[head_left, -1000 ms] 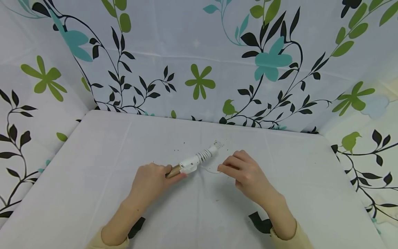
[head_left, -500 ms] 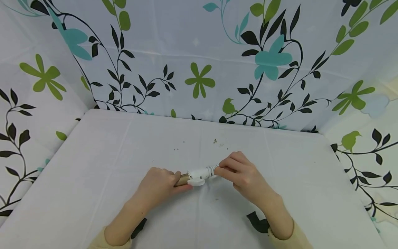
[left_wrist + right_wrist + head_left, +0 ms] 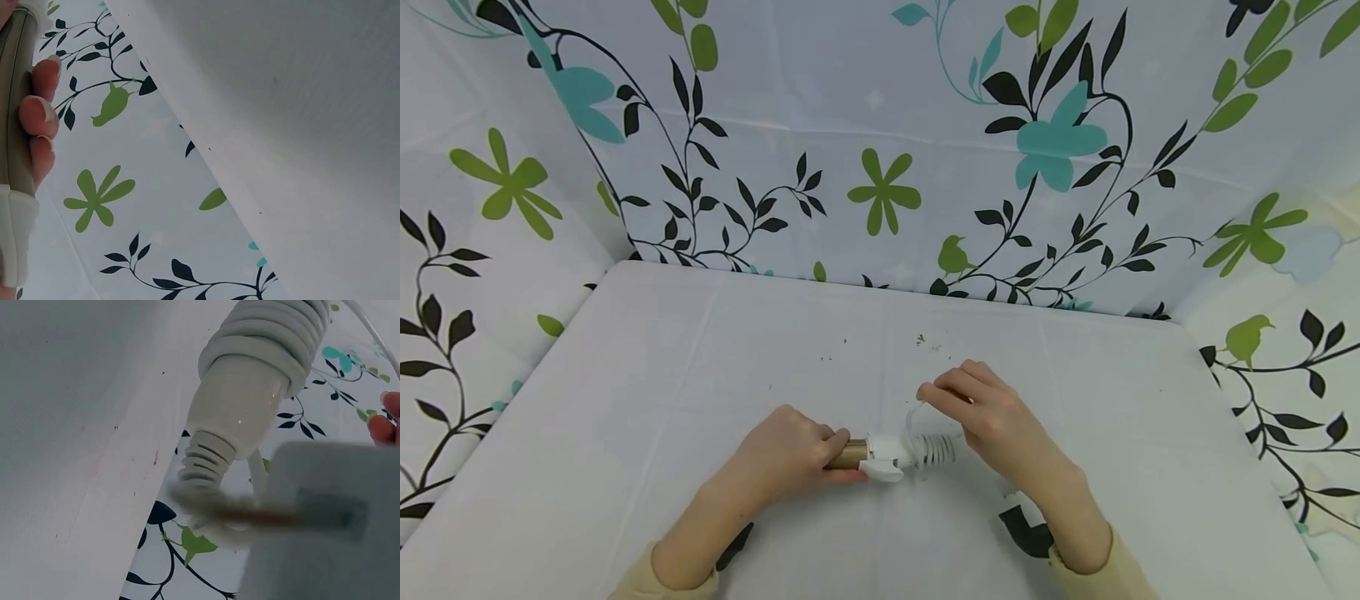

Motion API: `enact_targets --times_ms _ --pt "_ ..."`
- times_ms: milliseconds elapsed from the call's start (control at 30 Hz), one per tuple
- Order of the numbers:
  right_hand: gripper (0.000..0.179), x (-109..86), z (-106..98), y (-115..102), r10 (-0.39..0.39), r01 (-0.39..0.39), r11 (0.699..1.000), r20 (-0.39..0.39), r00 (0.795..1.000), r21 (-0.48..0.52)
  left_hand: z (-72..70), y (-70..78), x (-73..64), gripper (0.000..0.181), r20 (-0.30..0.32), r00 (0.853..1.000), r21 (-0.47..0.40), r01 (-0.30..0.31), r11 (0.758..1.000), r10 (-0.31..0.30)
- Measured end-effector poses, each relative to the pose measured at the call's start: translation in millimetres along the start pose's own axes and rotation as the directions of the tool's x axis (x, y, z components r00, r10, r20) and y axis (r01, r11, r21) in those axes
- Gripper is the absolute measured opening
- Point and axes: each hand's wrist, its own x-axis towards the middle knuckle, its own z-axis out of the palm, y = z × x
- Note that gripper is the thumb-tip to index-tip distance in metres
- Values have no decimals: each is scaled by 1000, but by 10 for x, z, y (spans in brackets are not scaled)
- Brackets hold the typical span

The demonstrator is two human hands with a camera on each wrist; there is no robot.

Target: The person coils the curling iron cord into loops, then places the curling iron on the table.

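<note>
A curling iron with a gold-brown barrel and white handle lies roughly level in the head view. My left hand grips its barrel, fingers curled round it; the left wrist view shows fingertips along the barrel. White cord is coiled round the handle, and the coils show large in the right wrist view. Above the handle, my right hand pinches the loose run of cord. A blurred white piece with a metal prong, seemingly the plug, hangs in the right wrist view.
All of this is over a white-covered table with small dark specks scattered on it. A leaf-patterned cloth rises behind and at both sides. Black strips show beside the sleeves.
The curling iron has come nearer and turned from slanting up to nearly level. My right hand has moved round the handle with the cord, and more cord coils are visible.
</note>
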Motion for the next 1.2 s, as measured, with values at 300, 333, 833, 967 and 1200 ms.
enact_targets --times_ms 300,333,833,967,1200 --pt "56 -6 35 14 15 -15 1000 29 999 -22 -20 34 32 47 -10 997 82 -79 993 80" --pt "55 -4 45 9 7 -6 1000 30 1000 -16 -12 38 34 48 -15 996 93 -82 992 84" --pt "36 -104 -31 262 134 -132 990 -51 990 42 -69 -60 4 45 -127 986 11 -108 994 108" --pt "13 -129 -40 345 165 -160 986 -94 982 54 -84 -109 -5 47 -169 980 -15 -114 993 110" --pt "31 -170 -51 441 189 -184 981 -78 979 67 -116 -160 -12 47 -185 977 -28 -112 993 105"
